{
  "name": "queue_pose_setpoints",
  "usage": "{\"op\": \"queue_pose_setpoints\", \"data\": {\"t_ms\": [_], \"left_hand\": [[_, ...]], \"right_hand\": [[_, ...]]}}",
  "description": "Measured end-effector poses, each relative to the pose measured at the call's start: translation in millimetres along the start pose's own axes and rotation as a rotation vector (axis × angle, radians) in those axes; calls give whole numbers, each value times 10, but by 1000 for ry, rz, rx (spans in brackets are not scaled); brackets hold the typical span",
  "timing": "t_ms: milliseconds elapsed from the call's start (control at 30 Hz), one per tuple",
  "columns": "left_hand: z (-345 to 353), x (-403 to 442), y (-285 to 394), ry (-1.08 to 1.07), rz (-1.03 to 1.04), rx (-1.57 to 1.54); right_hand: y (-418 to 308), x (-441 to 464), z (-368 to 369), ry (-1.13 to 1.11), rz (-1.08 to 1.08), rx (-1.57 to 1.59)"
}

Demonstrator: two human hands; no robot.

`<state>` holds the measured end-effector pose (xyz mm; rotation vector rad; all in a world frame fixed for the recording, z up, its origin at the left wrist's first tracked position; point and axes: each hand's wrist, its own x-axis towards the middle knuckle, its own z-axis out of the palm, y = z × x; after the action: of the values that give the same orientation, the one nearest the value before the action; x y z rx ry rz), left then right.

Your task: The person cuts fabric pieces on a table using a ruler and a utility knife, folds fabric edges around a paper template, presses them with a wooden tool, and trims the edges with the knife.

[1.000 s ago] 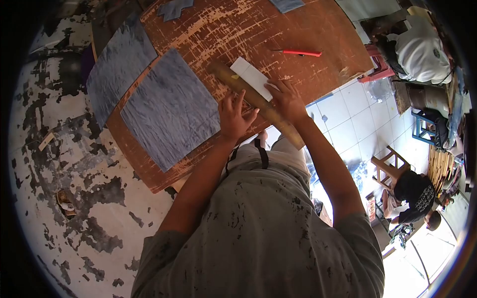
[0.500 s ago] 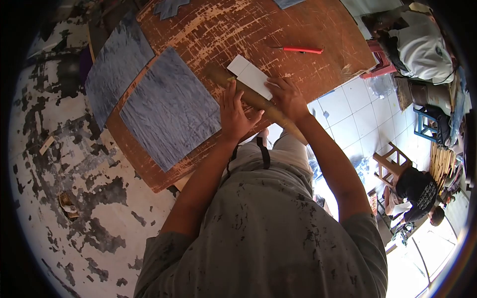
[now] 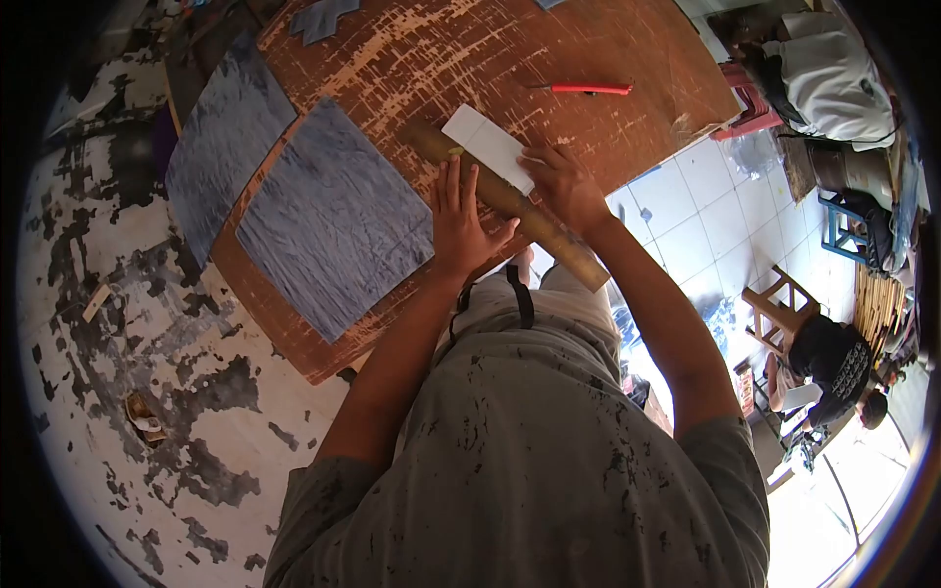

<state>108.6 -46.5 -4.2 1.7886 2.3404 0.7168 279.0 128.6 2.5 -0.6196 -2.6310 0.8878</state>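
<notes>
My left hand (image 3: 463, 223) rests with fingers stretched out on a long yellowish-brown strip (image 3: 571, 255), which looks like a worn ruler. This strip runs diagonally over the table's near edge toward my legs. Along its far side lies a white rectangular card (image 3: 490, 147), with a line across it near one end. My right hand (image 3: 569, 192) holds the card's near right corner, its fingers bent and their tips partly hidden. Left of my left hand is a grey-blue streaked sheet (image 3: 338, 216). A second such sheet (image 3: 227, 142) lies beyond it.
The scratched brown table (image 3: 647, 59) carries a red-handled cutting tool (image 3: 591, 89) and a small grey-blue cut piece (image 3: 321, 18). Off to the right are a wooden stool (image 3: 784, 306), a blue stool (image 3: 841, 230), a person in black (image 3: 831, 358) and a person in white (image 3: 833, 78).
The near end of the brown strip has turned and now shows its broad face. Both hands stay nearly in place. The whole view has shifted slightly.
</notes>
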Motion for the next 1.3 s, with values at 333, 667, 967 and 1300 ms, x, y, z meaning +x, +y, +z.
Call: {"op": "queue_pose_setpoints", "data": {"t_ms": [333,667,967,1300], "left_hand": [[-6,-15,-12,25,16,-27],[5,-29,-25,5,1,-4],[54,-36,-42,40,16,10],[56,-30,-35,42,16,31]], "right_hand": [[87,21,0,-29,-37,20],[59,21,-19,-24,-14,52],[58,22,-26,-34,-16,40],[35,30,-59,-49,-8,87]]}}
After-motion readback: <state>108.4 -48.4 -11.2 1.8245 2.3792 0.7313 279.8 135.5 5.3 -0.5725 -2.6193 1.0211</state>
